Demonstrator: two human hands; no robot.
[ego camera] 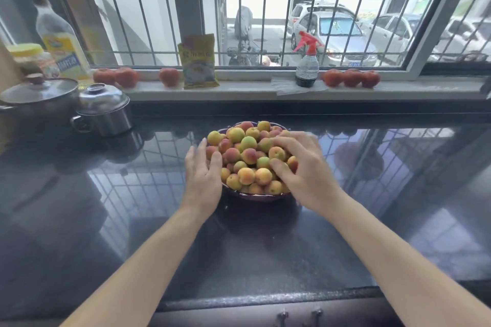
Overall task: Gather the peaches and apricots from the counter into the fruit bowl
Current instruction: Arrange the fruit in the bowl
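One fruit bowl [256, 197] is seen in the middle of the dark, glossy table [345, 220], heaped high with small yellow, red and green peaches and apricots [245, 156]; several dozen are piled there, too many and too overlapped for an exact count. The left hand [203, 174] is laid flat against the left side of the heap, its fingers straight and held together. The right hand [300, 167] is spread over the right side of the pile, fingers slightly bent and resting on the fruit; whether any single fruit is gripped cannot be told.

At the far left of the table two lidded pots [103, 111] are set side by side. On the windowsill [239, 89] beyond, six tomatoes [351, 78] are counted, three to the left and three to the right. One yellow packet [198, 61], one spray bottle [307, 66], one large oil bottle [63, 45] and one yellow-lidded jar [32, 60] are also seen there.
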